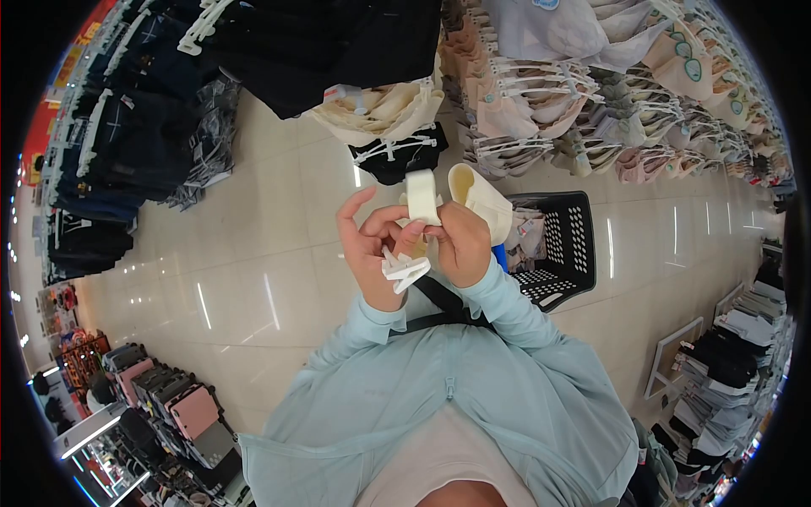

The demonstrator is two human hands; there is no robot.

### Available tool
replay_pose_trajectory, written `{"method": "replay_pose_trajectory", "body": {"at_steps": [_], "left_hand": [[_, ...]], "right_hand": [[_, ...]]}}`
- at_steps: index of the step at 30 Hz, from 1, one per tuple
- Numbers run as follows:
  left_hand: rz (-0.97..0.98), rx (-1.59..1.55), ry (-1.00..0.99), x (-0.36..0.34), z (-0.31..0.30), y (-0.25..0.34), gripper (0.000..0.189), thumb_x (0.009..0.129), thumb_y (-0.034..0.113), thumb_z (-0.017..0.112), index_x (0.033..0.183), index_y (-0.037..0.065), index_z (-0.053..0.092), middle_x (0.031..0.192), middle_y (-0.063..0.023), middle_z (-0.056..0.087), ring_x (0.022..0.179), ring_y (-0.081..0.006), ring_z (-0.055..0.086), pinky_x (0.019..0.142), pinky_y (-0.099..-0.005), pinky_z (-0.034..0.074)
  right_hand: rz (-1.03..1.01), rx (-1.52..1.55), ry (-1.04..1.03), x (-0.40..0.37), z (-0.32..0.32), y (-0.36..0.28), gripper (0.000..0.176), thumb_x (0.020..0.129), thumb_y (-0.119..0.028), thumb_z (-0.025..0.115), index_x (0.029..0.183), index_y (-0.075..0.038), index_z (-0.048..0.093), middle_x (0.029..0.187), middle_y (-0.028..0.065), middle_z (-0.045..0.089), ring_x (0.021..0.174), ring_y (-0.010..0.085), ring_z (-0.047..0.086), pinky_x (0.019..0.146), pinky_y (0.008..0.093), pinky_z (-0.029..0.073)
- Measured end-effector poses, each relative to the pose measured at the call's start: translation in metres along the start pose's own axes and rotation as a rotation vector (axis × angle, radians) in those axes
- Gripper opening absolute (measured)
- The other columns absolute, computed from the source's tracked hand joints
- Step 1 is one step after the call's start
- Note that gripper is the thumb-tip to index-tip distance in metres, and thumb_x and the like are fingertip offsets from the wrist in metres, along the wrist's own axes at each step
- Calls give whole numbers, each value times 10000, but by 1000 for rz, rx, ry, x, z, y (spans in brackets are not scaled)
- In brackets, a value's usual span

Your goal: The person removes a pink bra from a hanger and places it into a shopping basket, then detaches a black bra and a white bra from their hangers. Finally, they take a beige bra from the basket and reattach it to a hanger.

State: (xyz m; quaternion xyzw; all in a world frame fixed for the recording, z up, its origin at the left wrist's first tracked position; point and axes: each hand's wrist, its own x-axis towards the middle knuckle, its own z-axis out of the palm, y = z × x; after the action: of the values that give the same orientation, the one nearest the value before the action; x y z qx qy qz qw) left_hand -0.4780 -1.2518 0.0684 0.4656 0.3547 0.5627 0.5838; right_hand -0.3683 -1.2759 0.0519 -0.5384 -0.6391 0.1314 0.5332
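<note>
Here, both hands [463,241] pinch a cream garment [421,199] between them; seemingly a bra.

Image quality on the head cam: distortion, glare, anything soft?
Head view: heavy fisheye, black corners, racks bending toward the rim; ceiling lights leave bright streaks on the glossy floor; the pale piece between left hand and right hand looks washed out; tag print too small to read.

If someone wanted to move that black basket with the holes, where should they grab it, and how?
Probably by the near rim of the basket, coming from the person's side. That rim faces them and has an oblong opening fingers might hook through. Garments lie inside, so keeping it level seems wise.
</note>
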Motion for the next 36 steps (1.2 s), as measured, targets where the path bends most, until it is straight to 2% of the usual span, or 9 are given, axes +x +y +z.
{"method": "replay_pose_trajectory", "body": {"at_steps": [1, 5, 7, 10, 26, 29, 32, 34, 36], "left_hand": [[65, 1, -1, 1, 0, -1, 432, 734, -13, 637, 1107, -4, 418, 855, -89, 577, 544, -55, 478, 496, -169, 381], [80, 115, -41, 2, -10, -3, 375, 714, -33, 644, 1058, 1, 500, 863, -82, 575, 544, -55, 472, 485, -173, 373], [270, 316, -158, 5, -14, -4, 301, 692, -43, 655, 979, 26, 592, 856, -68, 571, 545, -56, 459, 476, -178, 359], [227, 358, -117, 3, -10, 5, 240, 680, -38, 660, 904, 46, 646, 850, -59, 565, 557, -61, 447, 485, -187, 356], [400, 533, -147, 5, -10, 3, 207, 657, -71, 635, 827, 46, 651, 768, -60, 531, 620, -139, 519, 545, -220, 413], [441, 557, -114, 4, -9, 0, 96, 694, -20, 631, 782, 19, 635, 746, -67, 539, 604, -122, 487, 513, -218, 380], [442, 534, -115, 5, -9, -1, 72, 701, -12, 631, 768, 15, 629, 736, -69, 544, 602, -119, 491, 504, -217, 380], [458, 540, -116, 6, -8, -1, 65, 708, -10, 629, 768, 15, 628, 732, -72, 545, 600, -119, 495, 504, -214, 380], [452, 545, -147, 7, -10, 0, 95, 704, -43, 617, 783, 8, 627, 753, -74, 544, 607, -128, 514, 501, -216, 392]], "right_hand": [[-21, -34, 24, 1, -1, -1, 120, 646, 15, 585, 713, 25, 487, 625, 148, 478, 557, 325, 478, 479, 363, 381], [-59, -74, 15, 0, -2, 1, 115, 643, 14, 585, 709, 19, 491, 623, 140, 480, 560, 316, 478, 484, 363, 383], [-85, -132, 7, 2, -5, -1, 121, 632, 7, 593, 706, 6, 498, 622, 129, 482, 565, 304, 481, 491, 359, 388], [-143, -159, 39, 3, -4, 0, 140, 622, -23, 614, 709, -6, 505, 630, 120, 490, 577, 288, 490, 502, 349, 398], [-120, -118, -4, -2, -11, 1, 187, 620, -22, 641, 758, 18, 522, 698, 132, 544, 635, 301, 535, 553, 339, 444], [52, -86, -29, -4, -10, -3, 272, 638, -44, 650, 878, 24, 543, 836, 151, 578, 759, 318, 558, 651, 337, 461], [105, 7, 158, 7, -10, -11, 380, 660, -66, 655, 1009, 14, 528, 996, 162, 563, 903, 321, 540, 766, 340, 441], [-44, -34, -27, 10, -15, -5, 404, 702, -83, 633, 1079, -9, 505, 1097, 156, 526, 995, 307, 505, 844, 336, 406], [-60, 45, -78, 7, -11, 3, 344, 720, -78, 612, 1045, -8, 519, 1042, 153, 545, 940, 303, 525, 801, 330, 421]]}}
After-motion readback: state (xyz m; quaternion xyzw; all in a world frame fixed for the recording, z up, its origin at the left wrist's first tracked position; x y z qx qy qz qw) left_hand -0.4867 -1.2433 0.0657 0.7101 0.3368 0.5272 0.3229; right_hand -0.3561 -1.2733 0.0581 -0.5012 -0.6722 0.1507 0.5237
